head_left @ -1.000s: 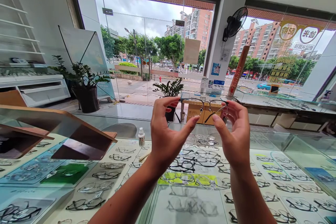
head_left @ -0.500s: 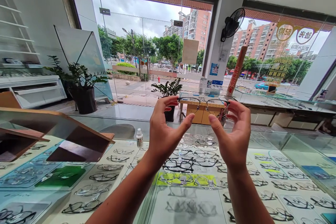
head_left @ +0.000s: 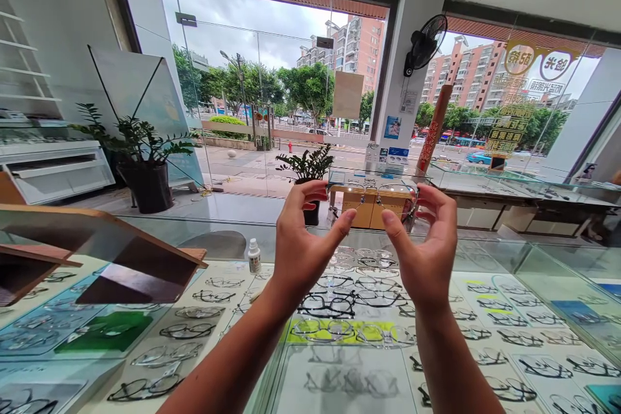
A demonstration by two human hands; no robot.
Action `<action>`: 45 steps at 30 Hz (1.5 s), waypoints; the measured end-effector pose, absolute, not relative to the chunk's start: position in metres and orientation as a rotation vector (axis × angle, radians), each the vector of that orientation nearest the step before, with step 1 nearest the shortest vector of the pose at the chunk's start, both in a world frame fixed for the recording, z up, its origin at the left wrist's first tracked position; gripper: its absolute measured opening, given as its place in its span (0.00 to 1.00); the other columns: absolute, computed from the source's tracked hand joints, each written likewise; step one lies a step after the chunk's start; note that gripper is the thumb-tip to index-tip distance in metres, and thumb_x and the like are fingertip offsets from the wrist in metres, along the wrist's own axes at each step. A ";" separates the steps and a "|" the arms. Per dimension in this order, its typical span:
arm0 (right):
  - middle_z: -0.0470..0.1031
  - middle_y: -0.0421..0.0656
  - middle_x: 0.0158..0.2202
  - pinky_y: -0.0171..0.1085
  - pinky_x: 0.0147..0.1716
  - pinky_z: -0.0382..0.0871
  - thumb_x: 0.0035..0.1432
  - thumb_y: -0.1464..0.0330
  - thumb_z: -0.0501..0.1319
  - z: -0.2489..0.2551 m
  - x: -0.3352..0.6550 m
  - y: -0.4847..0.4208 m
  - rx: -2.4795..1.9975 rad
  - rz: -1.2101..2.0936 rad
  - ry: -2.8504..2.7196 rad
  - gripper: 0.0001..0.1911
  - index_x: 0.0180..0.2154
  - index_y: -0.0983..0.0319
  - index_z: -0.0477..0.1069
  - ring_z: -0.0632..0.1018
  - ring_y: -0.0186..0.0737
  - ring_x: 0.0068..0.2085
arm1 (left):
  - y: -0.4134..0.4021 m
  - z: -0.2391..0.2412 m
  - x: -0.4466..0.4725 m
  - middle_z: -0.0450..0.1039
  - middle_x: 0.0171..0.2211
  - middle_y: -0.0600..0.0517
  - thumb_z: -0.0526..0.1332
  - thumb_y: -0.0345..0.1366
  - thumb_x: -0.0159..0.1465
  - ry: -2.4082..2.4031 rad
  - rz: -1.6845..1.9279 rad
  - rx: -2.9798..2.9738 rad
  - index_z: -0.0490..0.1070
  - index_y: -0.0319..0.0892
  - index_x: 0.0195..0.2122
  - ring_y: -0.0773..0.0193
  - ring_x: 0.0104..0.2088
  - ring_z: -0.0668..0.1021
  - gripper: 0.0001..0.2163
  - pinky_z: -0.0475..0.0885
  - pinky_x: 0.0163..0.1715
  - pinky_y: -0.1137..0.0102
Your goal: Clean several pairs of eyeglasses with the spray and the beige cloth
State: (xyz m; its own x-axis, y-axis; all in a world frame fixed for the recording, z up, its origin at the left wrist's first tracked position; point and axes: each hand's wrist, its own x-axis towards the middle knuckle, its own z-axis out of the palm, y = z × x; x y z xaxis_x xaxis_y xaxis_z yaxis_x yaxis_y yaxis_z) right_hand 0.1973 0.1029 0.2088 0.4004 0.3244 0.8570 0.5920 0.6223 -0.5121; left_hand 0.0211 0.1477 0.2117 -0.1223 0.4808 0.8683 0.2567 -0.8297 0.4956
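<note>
Held up in front of me is a pair of eyeglasses (head_left: 371, 189) with a thin frame, its lenses side by side above the glass counter. My left hand (head_left: 308, 233) pinches its left end, with the thumb near the lower rim. On the other side, my right hand (head_left: 429, 239) grips the right end the same way. Below them, many eyeglasses (head_left: 327, 303) lie in rows inside the glass display counter (head_left: 359, 394), some on a bright yellow-green strip (head_left: 349, 332).
A small white bottle (head_left: 254, 256) stands on the counter left of my hands. Farther left is a wooden stand (head_left: 111, 239). Potted plants (head_left: 145, 184), a yellow-brown cabinet (head_left: 358, 209) and a glass storefront lie beyond. A wall fan (head_left: 425, 45) hangs on the pillar.
My view has turned slightly right, so the surroundings sit a little farther left. The eyeglasses have tilted a little, and light spots now show on the lenses. Both hands keep their hold.
</note>
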 end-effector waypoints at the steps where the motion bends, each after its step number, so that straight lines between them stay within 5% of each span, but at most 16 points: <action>1: 0.73 0.47 0.56 0.56 0.56 0.70 0.59 0.56 0.71 0.209 0.197 0.103 -0.940 -0.199 -1.189 0.31 0.60 0.55 0.67 0.76 0.53 0.54 | 0.148 0.212 0.021 0.80 0.48 0.47 0.75 0.45 0.60 0.841 2.074 1.964 0.73 0.47 0.55 0.55 0.48 0.81 0.24 0.75 0.48 0.58; 30: 0.68 0.47 0.62 0.62 0.66 0.67 0.60 0.63 0.71 0.198 0.174 0.114 -0.773 -0.368 -1.199 0.32 0.63 0.48 0.65 0.71 0.56 0.64 | 0.156 0.207 0.030 0.74 0.60 0.44 0.76 0.39 0.60 0.621 2.209 1.786 0.69 0.49 0.60 0.53 0.60 0.78 0.28 0.75 0.63 0.55; 38: 0.78 0.49 0.52 0.55 0.59 0.72 0.70 0.58 0.62 0.204 0.183 0.117 -0.646 0.109 -1.023 0.15 0.51 0.59 0.76 0.79 0.48 0.54 | 0.167 0.203 0.029 0.75 0.59 0.44 0.76 0.36 0.59 0.594 2.288 1.822 0.70 0.47 0.61 0.52 0.60 0.79 0.30 0.77 0.59 0.56; 45: 0.81 0.47 0.49 0.50 0.54 0.73 0.68 0.58 0.65 0.203 0.188 0.127 -0.636 0.256 -1.000 0.13 0.47 0.59 0.79 0.80 0.46 0.50 | 0.169 0.200 0.031 0.76 0.59 0.44 0.77 0.34 0.58 0.533 2.261 1.806 0.68 0.47 0.61 0.53 0.57 0.81 0.31 0.77 0.58 0.56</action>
State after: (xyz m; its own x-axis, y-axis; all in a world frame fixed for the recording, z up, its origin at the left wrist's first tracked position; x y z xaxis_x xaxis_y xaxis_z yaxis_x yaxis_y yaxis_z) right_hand 0.1881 0.1266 0.2031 0.5296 0.4785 0.7004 0.0832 0.7924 -0.6043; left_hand 0.0311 0.1694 0.2000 -0.2345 0.3722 0.8981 0.0681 -0.9153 0.3971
